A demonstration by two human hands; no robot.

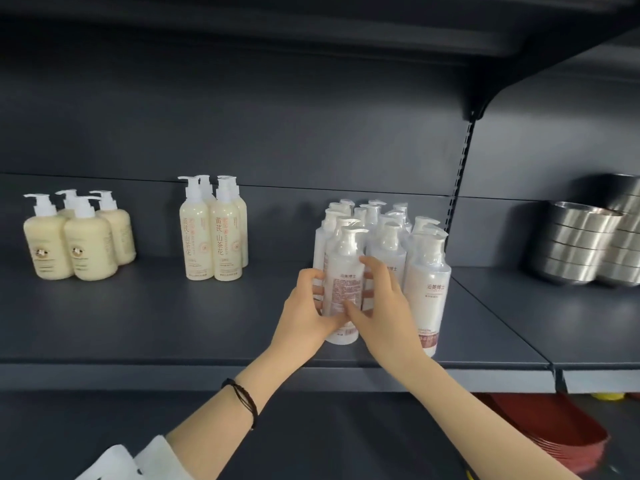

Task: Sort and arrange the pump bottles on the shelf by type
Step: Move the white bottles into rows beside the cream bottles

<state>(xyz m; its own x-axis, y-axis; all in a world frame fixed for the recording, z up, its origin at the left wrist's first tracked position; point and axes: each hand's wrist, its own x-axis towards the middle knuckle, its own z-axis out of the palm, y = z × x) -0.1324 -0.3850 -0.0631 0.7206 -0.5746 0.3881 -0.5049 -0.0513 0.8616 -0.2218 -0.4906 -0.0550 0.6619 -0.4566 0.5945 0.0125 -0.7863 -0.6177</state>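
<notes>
Both hands wrap one white pump bottle (344, 271) standing at the front of the dark shelf (173, 327). My left hand (310, 306) holds its left side and my right hand (384, 306) its right side. Behind and beside it stands a cluster of several like white wrapped bottles (427, 292). Further left stand tall cream bottles with orange lettering (213, 237). At the far left sits a group of short round cream bottles (78, 244).
Stacks of steel bowls (578, 244) stand on the neighbouring shelf section to the right. Red trays (568, 434) lie on the level below. An upper shelf (311, 26) overhangs the bottles.
</notes>
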